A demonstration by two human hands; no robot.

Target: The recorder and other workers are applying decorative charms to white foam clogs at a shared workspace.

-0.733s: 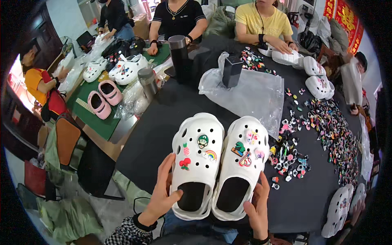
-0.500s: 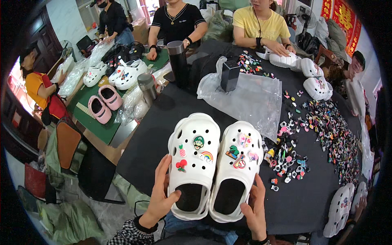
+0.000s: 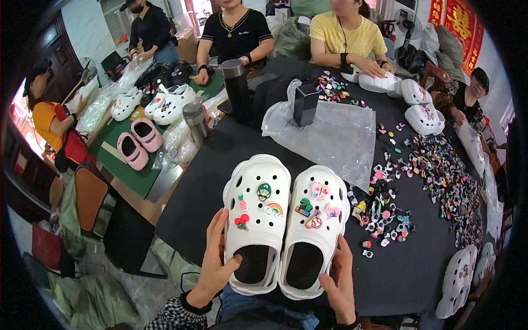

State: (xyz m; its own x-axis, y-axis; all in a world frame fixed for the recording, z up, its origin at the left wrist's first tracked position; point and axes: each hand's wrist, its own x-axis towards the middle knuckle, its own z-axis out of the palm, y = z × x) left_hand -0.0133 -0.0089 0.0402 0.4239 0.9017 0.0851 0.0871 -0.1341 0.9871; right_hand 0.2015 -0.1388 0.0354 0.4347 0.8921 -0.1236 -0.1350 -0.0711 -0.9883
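Note:
Side by side, toes pointing away from me, two white clogs are held up over the near edge of the black table. My left hand [image 3: 215, 264] grips the left clog [image 3: 253, 181] by its outer side, thumb at the foot opening. On the right clog [image 3: 318, 234], my right hand [image 3: 338, 280] is closed round the outer side near the heel, its thumb at the rim. The left clog bears a green-capped face, a pineapple, a rainbow and cherry charms. Butterfly, palm tree, baseball and pink tree charms sit on the right one.
Loose shoe charms [image 3: 440, 181] lie spread over the table's right side. A clear plastic bag [image 3: 346, 137] lies ahead, with a black box [image 3: 306, 104] on it. Left of it stand a dark tumbler [image 3: 235, 85] and a steel cup [image 3: 195, 121]. Pink shoes [image 3: 133, 151] and co-workers are farther off.
The pair of clogs has shifted slightly left in view, still in both hands. At the far right, a co-worker has come more upright into view.

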